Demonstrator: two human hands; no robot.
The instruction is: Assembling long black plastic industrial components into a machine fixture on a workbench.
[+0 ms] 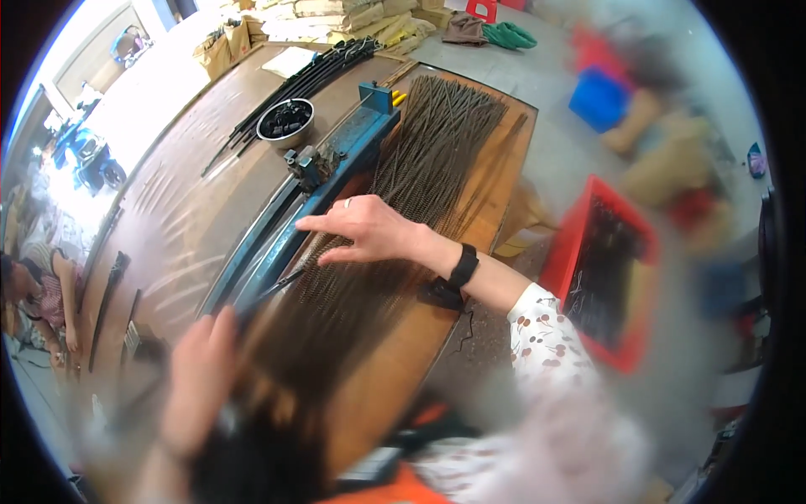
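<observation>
My right hand (365,231) reaches over the blue metal rail fixture (336,164) with its thumb and index finger spread apart, and nothing shows between them. A ring and a black wristband are on that hand and wrist. My left hand (201,370), smeared by motion, is beside the rail's near end. A thin dark rod (281,284) runs from near its fingertips toward my right hand; whether the left fingers grip it is unclear. Under and beside my right hand lies a wide bundle of thin brown ridged rods (428,151). A small metal clamp block (311,165) sits on the rail.
A bowl of black small parts (285,122) stands beyond the rail, next to long black rods (327,67). A red crate (579,227) stands on the floor at right. Stacked sacks (336,17) lie at the back. Another person (50,286) sits at far left.
</observation>
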